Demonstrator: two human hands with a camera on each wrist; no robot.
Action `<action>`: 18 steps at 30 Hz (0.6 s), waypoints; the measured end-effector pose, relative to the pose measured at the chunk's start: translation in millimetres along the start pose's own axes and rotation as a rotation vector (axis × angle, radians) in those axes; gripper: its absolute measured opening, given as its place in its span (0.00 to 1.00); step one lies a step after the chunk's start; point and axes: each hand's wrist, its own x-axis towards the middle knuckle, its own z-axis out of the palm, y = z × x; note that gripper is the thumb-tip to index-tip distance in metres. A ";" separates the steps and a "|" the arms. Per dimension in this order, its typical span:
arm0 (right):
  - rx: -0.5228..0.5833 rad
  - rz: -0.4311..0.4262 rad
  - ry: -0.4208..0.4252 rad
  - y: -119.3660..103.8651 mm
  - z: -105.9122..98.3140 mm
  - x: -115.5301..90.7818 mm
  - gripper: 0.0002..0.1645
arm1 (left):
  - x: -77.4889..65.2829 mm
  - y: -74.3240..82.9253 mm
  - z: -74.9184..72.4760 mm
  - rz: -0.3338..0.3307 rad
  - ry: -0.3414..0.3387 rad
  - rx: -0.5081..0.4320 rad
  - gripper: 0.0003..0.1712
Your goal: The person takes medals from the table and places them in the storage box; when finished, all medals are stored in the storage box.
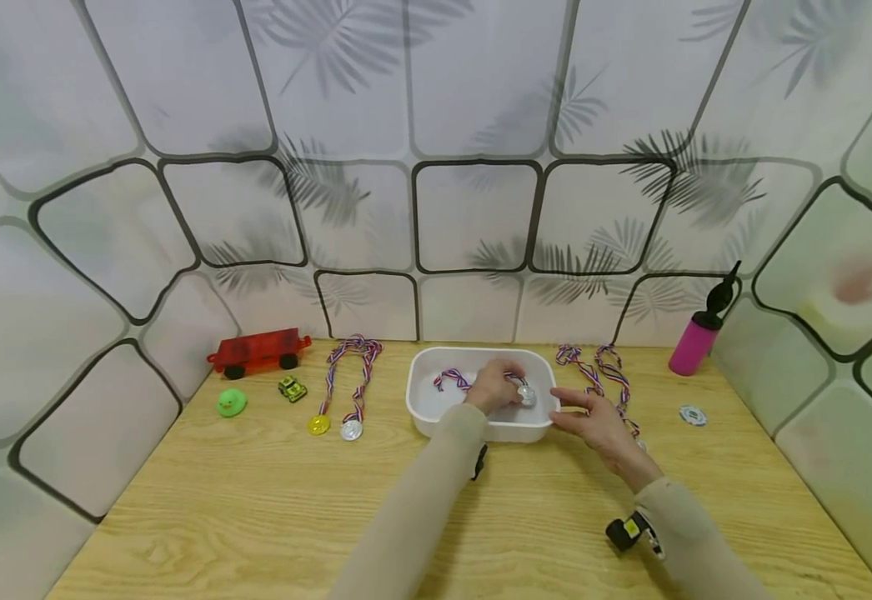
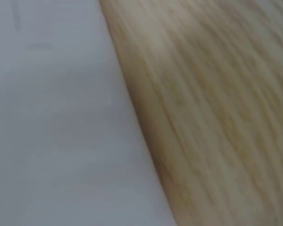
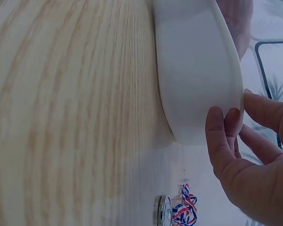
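Note:
A white plastic basin (image 1: 424, 410) stands mid-table. My left hand (image 1: 492, 385) reaches down inside it, fingers bent around the edge of a silver medal (image 1: 528, 395). A striped red, white and blue ribbon (image 1: 451, 379) trails out to the left of that hand. Beyond the basin's right end, my right hand (image 1: 597, 425) touches the rim corner with extended fingers; in the right wrist view its fingertips (image 3: 215, 114) lie against the outer wall (image 3: 198, 70). Only the basin wall (image 2: 61, 132) and wood show in the left wrist view, without the hand.
Left of the basin lie a gold medal (image 1: 319, 425), a silver medal (image 1: 351, 429), a yellow toy car (image 1: 292, 388), a green duck (image 1: 231, 402) and a red toy wagon (image 1: 259, 352). To the right are ribboned medals (image 1: 612, 379), a poker chip (image 1: 693, 415) and a pink pump (image 1: 693, 346).

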 end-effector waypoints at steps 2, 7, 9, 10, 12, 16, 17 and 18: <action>-0.001 0.002 -0.001 -0.2 0.2 -0.1 0.34 | -0.8 -1.0 0.5 0.001 0.012 0.009 0.21; -0.006 0.002 -0.001 -0.7 0.4 -0.5 0.34 | -2.4 -1.3 0.4 -0.032 0.008 -0.045 0.17; -0.013 0.000 -0.003 -0.7 0.2 -0.6 0.34 | -2.1 -1.3 1.0 -0.057 0.010 -0.077 0.17; -0.018 -0.002 -0.005 -0.4 0.2 -0.6 0.34 | -2.0 -1.2 1.2 -0.066 0.014 -0.086 0.18; -0.023 -0.003 -0.008 0.2 0.2 -0.4 0.34 | -1.2 -1.2 2.0 -0.085 0.023 -0.098 0.18; -0.022 -0.001 -0.007 0.9 0.2 0.1 0.35 | -0.1 -0.7 3.2 -0.110 0.030 -0.095 0.15; -0.019 0.002 -0.007 0.9 0.2 0.2 0.35 | 0.1 -0.5 3.4 -0.113 0.031 -0.088 0.14; -0.018 0.003 -0.007 0.7 0.2 0.2 0.35 | 0.1 -0.3 3.5 -0.113 0.030 -0.080 0.14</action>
